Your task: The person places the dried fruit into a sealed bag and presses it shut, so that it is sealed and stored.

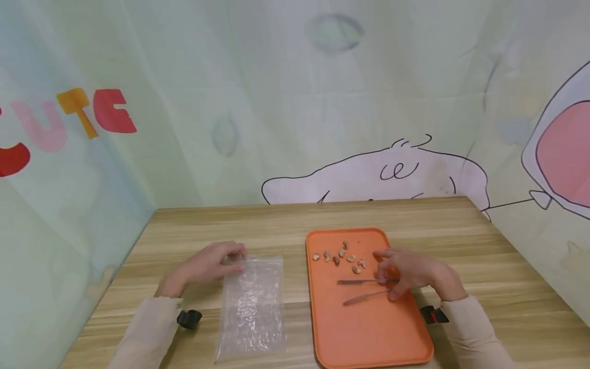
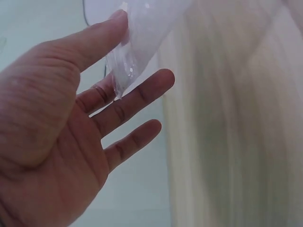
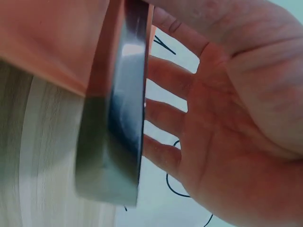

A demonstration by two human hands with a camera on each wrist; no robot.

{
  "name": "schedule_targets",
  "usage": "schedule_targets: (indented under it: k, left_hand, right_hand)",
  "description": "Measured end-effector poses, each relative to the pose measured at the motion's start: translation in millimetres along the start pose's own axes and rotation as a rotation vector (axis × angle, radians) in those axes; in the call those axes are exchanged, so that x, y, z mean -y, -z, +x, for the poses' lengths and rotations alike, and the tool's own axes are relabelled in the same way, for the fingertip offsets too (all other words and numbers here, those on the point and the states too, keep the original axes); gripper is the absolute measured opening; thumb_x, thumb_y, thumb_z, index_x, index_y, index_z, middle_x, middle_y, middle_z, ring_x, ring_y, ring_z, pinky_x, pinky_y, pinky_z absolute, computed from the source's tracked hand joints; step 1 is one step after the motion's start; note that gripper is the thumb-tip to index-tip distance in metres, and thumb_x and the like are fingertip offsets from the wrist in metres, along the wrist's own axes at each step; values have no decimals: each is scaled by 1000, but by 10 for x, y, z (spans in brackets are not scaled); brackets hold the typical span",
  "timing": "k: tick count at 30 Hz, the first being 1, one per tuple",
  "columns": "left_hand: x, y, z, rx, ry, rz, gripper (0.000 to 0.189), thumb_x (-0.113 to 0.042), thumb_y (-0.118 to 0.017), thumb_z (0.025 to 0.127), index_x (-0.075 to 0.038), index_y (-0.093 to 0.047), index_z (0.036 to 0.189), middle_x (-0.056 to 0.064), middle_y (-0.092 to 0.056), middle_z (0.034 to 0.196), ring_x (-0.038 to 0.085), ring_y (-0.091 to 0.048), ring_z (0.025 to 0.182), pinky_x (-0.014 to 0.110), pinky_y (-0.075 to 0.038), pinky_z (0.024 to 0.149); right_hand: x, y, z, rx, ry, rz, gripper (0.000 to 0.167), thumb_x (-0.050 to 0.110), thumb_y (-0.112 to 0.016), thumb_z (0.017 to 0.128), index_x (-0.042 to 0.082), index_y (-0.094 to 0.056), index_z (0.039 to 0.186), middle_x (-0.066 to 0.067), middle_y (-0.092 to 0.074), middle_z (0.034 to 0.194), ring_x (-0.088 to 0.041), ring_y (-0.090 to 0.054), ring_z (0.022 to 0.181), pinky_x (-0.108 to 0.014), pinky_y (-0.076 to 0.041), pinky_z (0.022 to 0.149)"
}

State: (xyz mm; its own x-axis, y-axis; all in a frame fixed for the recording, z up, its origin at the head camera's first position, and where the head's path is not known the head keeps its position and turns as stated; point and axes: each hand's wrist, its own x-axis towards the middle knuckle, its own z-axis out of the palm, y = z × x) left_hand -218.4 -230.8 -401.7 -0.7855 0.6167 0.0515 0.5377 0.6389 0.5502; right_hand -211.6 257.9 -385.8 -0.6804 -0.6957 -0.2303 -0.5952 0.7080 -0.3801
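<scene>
In the head view a clear plastic bag [image 1: 252,312] lies left of the orange tray [image 1: 369,341]. My left hand [image 1: 209,264] pinches its top left corner; the left wrist view shows the thumb on the film of the bag [image 2: 147,33] and the other fingers spread. Over the tray, my right hand [image 1: 410,269] holds metal tongs [image 1: 366,296], their two arms apart and pointing left. Close up in the right wrist view are the shiny tongs [image 3: 128,90] beside my palm. Several cashews [image 1: 342,252] lie scattered on the tray's far half, apart from the tong tips.
The wooden table [image 1: 230,223] carries the tray and the bag. Behind and beside it hangs a printed cloth backdrop [image 1: 276,102]. A black band [image 1: 189,319] sits at the left wrist, another band [image 1: 434,314] at the right.
</scene>
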Motion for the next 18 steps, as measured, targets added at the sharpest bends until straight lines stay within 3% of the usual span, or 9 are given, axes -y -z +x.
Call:
schedule_targets:
  k: [4, 9, 14, 18]
  left_hand:
    - [-53, 97, 3, -39, -17, -46, 5, -27, -68, 97, -23, -64, 97, -12, -63, 96, 13, -61, 102, 42, -50, 93]
    - [-160, 295, 35, -92, -22, -79, 9, -30, -71, 95, -25, -64, 95, -10, -64, 93, 12, -61, 97, 38, -51, 88]
    - [-257, 442, 75, -157, -64, -89, 9, -28, -73, 93, -24, -65, 96, -9, -64, 94, 11, -61, 94, 37, -51, 86]
    - [-358, 510, 139, -196, -109, -114, 10, -23, -75, 92, -21, -66, 96, -7, -64, 94, 12, -60, 92, 35, -50, 84]
  right_hand:
    - [-48, 16, -11, -16, 25, 98, 22, 30, -85, 78, 25, -69, 92, -28, -41, 150, -52, -38, 135, -55, -43, 99]
    - [-33, 110, -43, -52, 7, 202, 17, 25, -81, 84, 20, -70, 96, -28, -45, 147, -54, -41, 132, -56, -45, 95]
    - [17, 263, -47, -145, 26, 151, 18, 22, -79, 87, 16, -70, 101, -25, -57, 135, -48, -53, 122, -60, -45, 94]
    - [67, 413, 1, -202, -11, 130, 23, 25, -79, 87, 16, -71, 107, -9, -66, 123, -37, -59, 117, -57, -46, 96]
